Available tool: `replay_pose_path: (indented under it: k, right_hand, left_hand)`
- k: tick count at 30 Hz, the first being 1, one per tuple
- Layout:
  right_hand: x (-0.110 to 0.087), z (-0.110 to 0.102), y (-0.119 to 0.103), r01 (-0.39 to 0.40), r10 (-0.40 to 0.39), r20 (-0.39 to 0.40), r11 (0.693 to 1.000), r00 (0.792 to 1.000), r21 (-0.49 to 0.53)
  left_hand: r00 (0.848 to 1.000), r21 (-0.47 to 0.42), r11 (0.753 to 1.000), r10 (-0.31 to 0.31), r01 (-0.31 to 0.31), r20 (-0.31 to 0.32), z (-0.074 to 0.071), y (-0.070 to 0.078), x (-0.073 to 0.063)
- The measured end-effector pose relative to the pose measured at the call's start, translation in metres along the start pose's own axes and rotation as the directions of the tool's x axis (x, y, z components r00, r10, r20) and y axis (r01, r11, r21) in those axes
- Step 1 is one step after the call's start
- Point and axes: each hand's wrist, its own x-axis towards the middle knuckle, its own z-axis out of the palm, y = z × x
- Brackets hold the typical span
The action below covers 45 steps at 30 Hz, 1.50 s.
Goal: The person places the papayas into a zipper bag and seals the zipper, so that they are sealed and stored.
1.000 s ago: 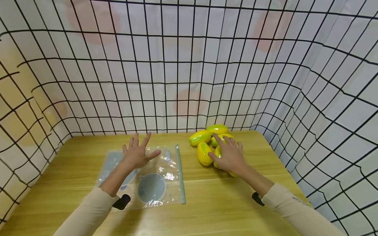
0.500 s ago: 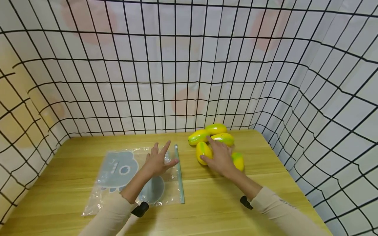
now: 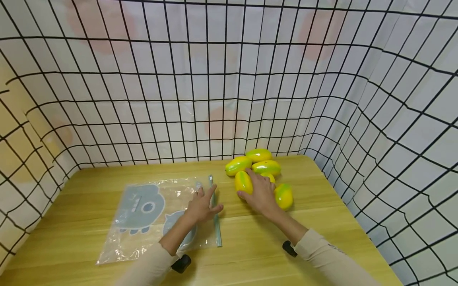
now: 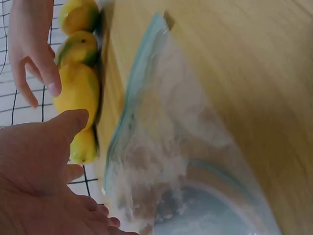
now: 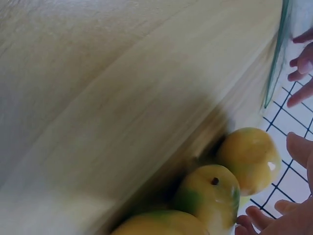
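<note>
1. A wooden surface (image 3: pixel 247 254) fills the lower half of the head view. Behind it, a black grid (image 3: pixel 193 100) stands in front of a white backdrop (image 3: pixel 216 87) with pale pink patches.

2. A yellow mango with a green streak, the front-left mango (image 3: pixel 243 182), sits on the surface just right of centre in the head view.

3. The right hand (image 3: pixel 262 195) reaches over this mango, thumb at its near side and index finger at its far side. Its fingers are spread and loosely bent; in the right wrist view they lie beside the fruit, and I cannot tell whether they touch it.

4. Five other mangoes (image 3: pixel 266 168) cluster about the hand: three toward the back, one partly hidden behind the hand, one at its right.

5. Left of the cluster, the left hand (image 3: pixel 200 208) is held over the right end of a clear plastic bag (image 3: pixel 137 210), its fingers spread and holding nothing.

6. The bag lies flat, with blue-grey cartoon prints and a teal strip (image 3: pixel 217 228) along its right edge.

7. Beige sleeves (image 3: pixel 322 254) enter from the bottom; a black device (image 3: pixel 181 263) shows at each wrist.
</note>
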Motion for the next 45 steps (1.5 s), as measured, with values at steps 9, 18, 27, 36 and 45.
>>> replay_pose_path:
  k: [9,18,27,36,45]
  right_hand:
    - [-0.001,0.006,0.002,0.004,-0.006,-0.042,0.999,0.999,-0.047]
    - [-0.003,0.014,0.002,0.009,-0.013,-0.04,0.995,0.999,-0.096]
    - [-0.004,0.019,0.003,0.03,-0.038,-0.048,0.988,0.998,-0.151]
    - [-0.006,0.023,0.004,0.039,-0.051,-0.068,0.985,0.996,-0.166]
    - [-0.006,0.026,0.006,0.068,-0.086,-0.091,0.981,0.992,-0.179]
  left_hand:
    - [1.0,0.051,0.999,-0.007,0.006,0.024,0.005,0.007,-0.002]
    - [1.0,0.059,0.998,0.01,-0.011,0.004,0.011,0.0,-0.002]
    - [0.999,0.072,0.997,0.032,-0.031,-0.017,0.014,-0.003,-0.003]
    - [1.0,0.073,0.997,0.018,-0.017,-0.022,0.018,-0.005,-0.002]
    - [0.996,0.018,1.0,0.009,-0.008,-0.088,0.02,-0.007,-0.004]
